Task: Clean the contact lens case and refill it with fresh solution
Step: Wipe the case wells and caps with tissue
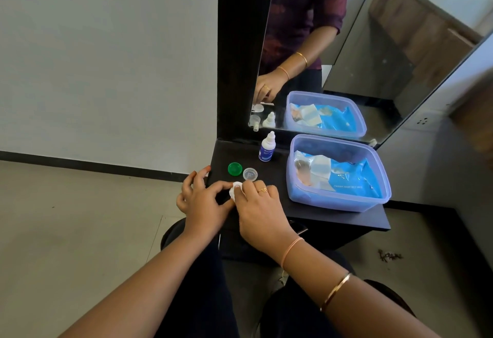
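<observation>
A white contact lens case (234, 191) lies near the front left of the black shelf (298, 220). My left hand (205, 201) pinches its left side and my right hand (258, 209) presses on it from the right; most of the case is hidden under my fingers. Just behind it lie a green cap (235, 169) and a clear white cap (250, 173), both off the case. A small white solution bottle (267, 147) with a blue label stands upright further back, its cap on.
A clear blue plastic tub (378, 177) holding blue packets and wipes fills the right half of the shelf. A mirror (346, 52) in a black frame rises behind the shelf. The shelf's left edge is at my left fingers.
</observation>
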